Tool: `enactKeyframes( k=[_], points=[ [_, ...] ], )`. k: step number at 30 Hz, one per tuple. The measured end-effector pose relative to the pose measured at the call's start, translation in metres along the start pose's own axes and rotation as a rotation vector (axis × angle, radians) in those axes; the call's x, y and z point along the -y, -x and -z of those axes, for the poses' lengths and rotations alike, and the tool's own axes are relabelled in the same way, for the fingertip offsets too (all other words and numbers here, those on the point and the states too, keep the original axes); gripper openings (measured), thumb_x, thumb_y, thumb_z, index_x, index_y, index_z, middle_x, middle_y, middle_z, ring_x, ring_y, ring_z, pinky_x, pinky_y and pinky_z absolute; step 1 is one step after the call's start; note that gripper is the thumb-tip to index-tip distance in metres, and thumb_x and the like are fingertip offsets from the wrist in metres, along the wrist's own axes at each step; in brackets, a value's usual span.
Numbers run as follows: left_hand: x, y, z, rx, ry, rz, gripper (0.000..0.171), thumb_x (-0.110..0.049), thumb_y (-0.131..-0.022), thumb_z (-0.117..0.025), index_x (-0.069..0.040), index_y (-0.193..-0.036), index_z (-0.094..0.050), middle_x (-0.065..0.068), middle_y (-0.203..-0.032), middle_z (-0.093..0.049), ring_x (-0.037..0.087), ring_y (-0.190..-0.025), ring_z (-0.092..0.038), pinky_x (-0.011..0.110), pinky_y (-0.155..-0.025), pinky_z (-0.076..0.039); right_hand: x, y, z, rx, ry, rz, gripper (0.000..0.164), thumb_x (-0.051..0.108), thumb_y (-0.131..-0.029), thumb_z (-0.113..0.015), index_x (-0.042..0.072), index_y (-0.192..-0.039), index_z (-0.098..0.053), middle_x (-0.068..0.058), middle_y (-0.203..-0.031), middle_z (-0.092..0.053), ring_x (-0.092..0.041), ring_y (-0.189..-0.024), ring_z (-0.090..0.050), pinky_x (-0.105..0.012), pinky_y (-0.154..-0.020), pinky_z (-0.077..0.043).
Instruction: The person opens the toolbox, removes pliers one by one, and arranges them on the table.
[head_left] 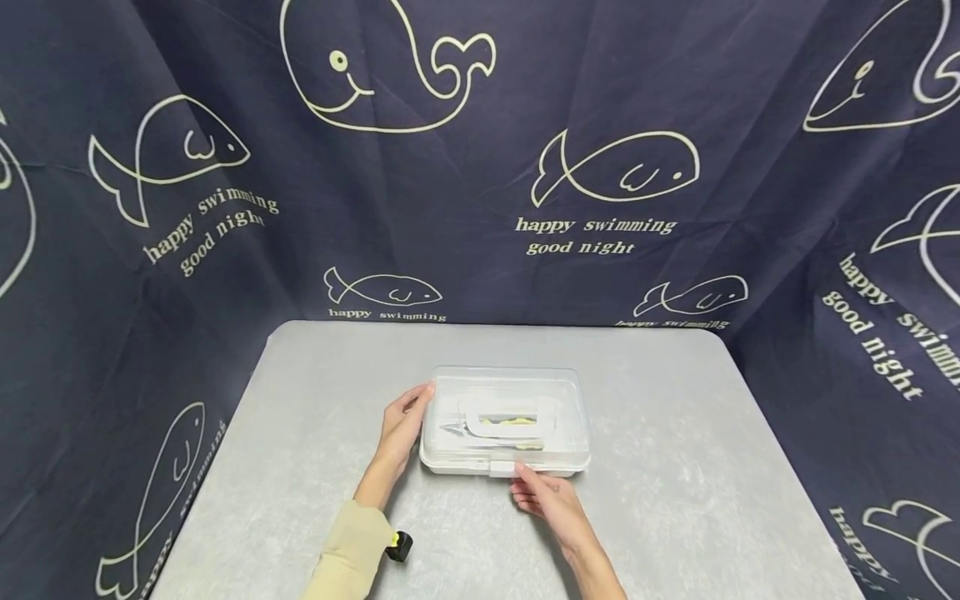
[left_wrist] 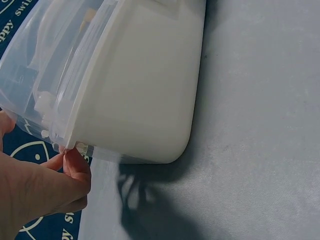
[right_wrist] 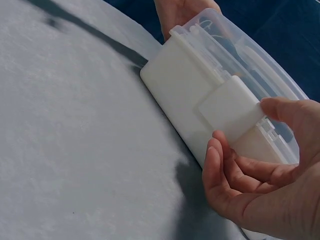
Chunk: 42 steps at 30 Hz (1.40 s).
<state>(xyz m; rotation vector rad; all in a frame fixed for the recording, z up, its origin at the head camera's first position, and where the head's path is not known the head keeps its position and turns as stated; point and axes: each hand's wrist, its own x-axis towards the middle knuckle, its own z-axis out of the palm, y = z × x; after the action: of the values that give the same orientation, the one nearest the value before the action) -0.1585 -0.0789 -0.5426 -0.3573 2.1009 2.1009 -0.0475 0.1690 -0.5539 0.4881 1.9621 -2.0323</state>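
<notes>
A white plastic storage box [right_wrist: 170,75] with a clear lid [head_left: 457,383] sits on the table, its lid down. A pale carry handle [head_left: 546,421] lies flat on top. Through the lid show a pointed grey item [head_left: 453,430] and some yellow pieces [head_left: 517,422], blurred by the plastic. My left hand [head_left: 400,427] grips the box's left end, thumb by the lid and fingers under the rim. At the front, my right hand [head_left: 553,502] has its thumb on the upper edge of the white latch [right_wrist: 230,107], with curled fingers at its lower edge.
The grey table [head_left: 675,467] extends on all sides of the box. Dark blue curtains [head_left: 487,275] printed with fish and whales enclose its back and sides. A small black and yellow device [head_left: 400,546] shows beside the left sleeve [head_left: 348,546].
</notes>
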Motion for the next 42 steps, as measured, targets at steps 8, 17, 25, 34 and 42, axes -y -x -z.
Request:
enactKeyframes(
  k=[8, 17, 25, 34, 42],
  points=[
    [-0.004, -0.001, 0.002, 0.022, 0.021, -0.010, 0.068, -0.046, -0.102, -0.063, 0.001, -0.149, -0.049, 0.020, -0.148, -0.050, 0.034, -0.136, -0.047, 0.048, -0.114, -0.040, 0.002, 0.004, -0.003, -0.035, 0.016, -0.006, 0.055, 0.043, -0.097, -0.070, -0.011, -0.106, -0.072, -0.009, -0.088, -0.075, -0.011, -0.074, -0.068, -0.021, -0.069, -0.058],
    [-0.001, -0.004, 0.002, 0.014, 0.032, 0.005, 0.069, -0.050, -0.098, -0.066, -0.003, -0.147, -0.053, 0.017, -0.146, -0.052, 0.031, -0.135, -0.048, 0.047, -0.114, -0.040, 0.001, 0.004, 0.000, 0.022, -0.033, 0.014, 0.037, 0.022, -0.099, -0.066, -0.012, -0.115, -0.068, -0.012, -0.099, -0.075, -0.013, -0.086, -0.070, -0.022, -0.077, -0.058],
    [0.000, -0.003, 0.000, 0.015, 0.032, -0.001, 0.069, -0.050, -0.098, -0.066, -0.002, -0.147, -0.053, 0.018, -0.146, -0.052, 0.032, -0.135, -0.048, 0.048, -0.113, -0.040, -0.004, 0.004, 0.009, 0.147, -0.088, 0.027, 0.044, 0.003, -0.095, -0.067, -0.021, -0.130, -0.054, -0.014, -0.110, -0.074, -0.010, -0.092, -0.070, -0.022, -0.082, -0.057],
    [-0.001, -0.003, 0.001, 0.008, 0.040, -0.006, 0.070, -0.050, -0.098, -0.066, -0.002, -0.147, -0.053, 0.018, -0.146, -0.053, 0.032, -0.136, -0.048, 0.047, -0.114, -0.040, -0.014, 0.005, 0.011, 0.113, 0.023, 0.033, 0.037, 0.003, -0.093, -0.071, -0.015, -0.122, -0.058, -0.005, -0.095, -0.070, -0.009, -0.082, -0.066, -0.021, -0.074, -0.056],
    [0.001, -0.002, 0.000, 0.013, 0.028, -0.003, 0.070, -0.051, -0.098, -0.066, -0.003, -0.147, -0.053, 0.018, -0.147, -0.052, 0.032, -0.137, -0.047, 0.047, -0.115, -0.039, -0.019, -0.001, 0.006, 0.058, -0.021, 0.026, 0.024, 0.001, -0.095, -0.068, -0.017, -0.110, -0.060, -0.011, -0.086, -0.074, -0.012, -0.073, -0.070, -0.024, -0.068, -0.060]
  ],
)
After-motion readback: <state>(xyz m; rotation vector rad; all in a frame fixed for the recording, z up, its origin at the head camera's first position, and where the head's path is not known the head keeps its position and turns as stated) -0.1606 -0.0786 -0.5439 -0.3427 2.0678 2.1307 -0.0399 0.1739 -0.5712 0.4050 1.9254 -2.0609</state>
